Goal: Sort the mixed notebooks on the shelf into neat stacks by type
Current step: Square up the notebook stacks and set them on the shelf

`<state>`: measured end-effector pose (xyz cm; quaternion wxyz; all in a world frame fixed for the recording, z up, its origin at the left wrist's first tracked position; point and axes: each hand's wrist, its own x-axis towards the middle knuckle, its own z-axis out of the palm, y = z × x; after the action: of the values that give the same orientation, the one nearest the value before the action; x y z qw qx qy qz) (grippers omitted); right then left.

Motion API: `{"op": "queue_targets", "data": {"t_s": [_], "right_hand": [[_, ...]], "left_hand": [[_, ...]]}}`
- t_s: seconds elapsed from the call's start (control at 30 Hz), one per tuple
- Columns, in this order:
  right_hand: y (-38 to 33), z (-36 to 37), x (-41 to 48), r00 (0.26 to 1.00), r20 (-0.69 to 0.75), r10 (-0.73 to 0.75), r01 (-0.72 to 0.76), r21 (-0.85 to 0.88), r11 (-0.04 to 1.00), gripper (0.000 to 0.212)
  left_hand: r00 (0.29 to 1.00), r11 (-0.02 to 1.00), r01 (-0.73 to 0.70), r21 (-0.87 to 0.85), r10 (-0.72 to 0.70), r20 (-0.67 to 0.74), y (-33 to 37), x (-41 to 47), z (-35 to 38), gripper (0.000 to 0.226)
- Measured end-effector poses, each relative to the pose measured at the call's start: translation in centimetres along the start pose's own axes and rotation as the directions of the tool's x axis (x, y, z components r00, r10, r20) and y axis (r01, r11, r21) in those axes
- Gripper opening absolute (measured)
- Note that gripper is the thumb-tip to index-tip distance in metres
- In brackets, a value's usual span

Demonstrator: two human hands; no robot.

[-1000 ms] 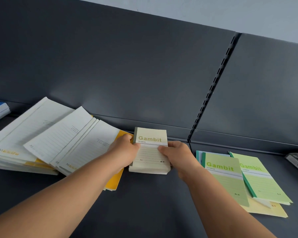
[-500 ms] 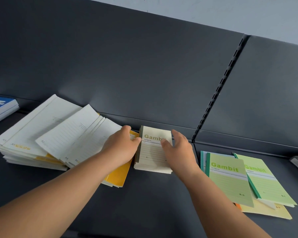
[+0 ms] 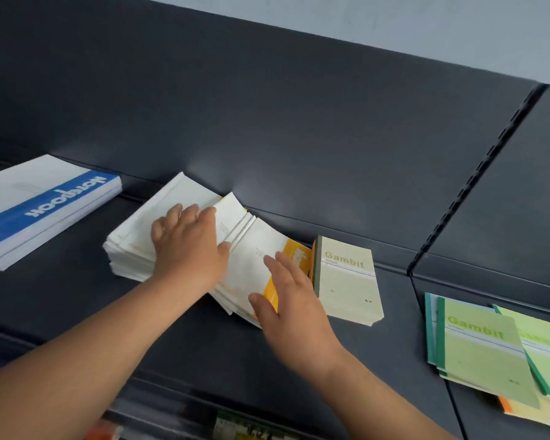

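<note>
Resting flat with fingers spread, left hand [image 3: 188, 246], right hand [image 3: 288, 308], white notebooks [image 3: 248, 265], dark shelf [image 3: 178, 338], pale wall [image 3: 426, 23]

A shop, most likely a stationery section, is suggested. Dark metal retail shelving [image 3: 178, 338] with a slotted upright [image 3: 477, 182] in its back panel is seen, and identical notebooks are laid out in multiples: cream Gambit pads [image 3: 346, 281], green Gambit books [image 3: 480, 350], white-and-yellow ones [image 3: 172, 211], and blue-banded ones [image 3: 45, 208].
</note>
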<state>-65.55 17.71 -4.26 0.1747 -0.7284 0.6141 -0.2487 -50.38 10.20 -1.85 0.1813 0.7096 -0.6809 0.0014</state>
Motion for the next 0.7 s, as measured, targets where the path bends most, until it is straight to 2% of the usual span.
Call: {"op": "queue_targets", "data": {"t_s": [0.07,0.17,0.3,0.5,0.6,0.7], "right_hand": [[0.2,1.0,0.0,0.999,0.032,0.031,-0.030,-0.044,0.999,0.061],[0.5,2.5,0.4,0.991,0.075,0.113,-0.104,-0.116,0.988,0.064],[0.3,3.6,0.6,0.986,0.088,0.144,-0.140,-0.047,0.989,0.066],[0.4,3.4,0.5,0.988,0.089,0.125,-0.130,0.047,0.990,0.067],[0.5,3.2,0.5,0.988,0.080,0.134,-0.145,0.164,0.976,0.065],[-0.1,2.7,0.8,0.986,0.013,0.166,-0.157,0.406,0.900,0.057]], "left_hand": [[0.999,0.999,0.048,-0.003,-0.047,0.020,-1.0,0.1,-0.4,0.055],[0.992,0.990,0.086,-0.108,-0.075,0.106,-1.7,0.1,-1.0,0.048],[0.985,0.978,0.075,-0.192,-0.043,0.167,-1.5,0.0,-1.0,0.036],[0.954,0.941,0.084,-0.329,0.020,0.300,-0.3,-0.4,-0.5,0.053],[0.959,0.885,0.112,-0.451,0.022,0.282,-0.6,-0.3,-0.2,0.052],[0.967,0.775,0.150,-0.614,0.013,0.253,-1.5,0.0,-0.7,0.049]]}}
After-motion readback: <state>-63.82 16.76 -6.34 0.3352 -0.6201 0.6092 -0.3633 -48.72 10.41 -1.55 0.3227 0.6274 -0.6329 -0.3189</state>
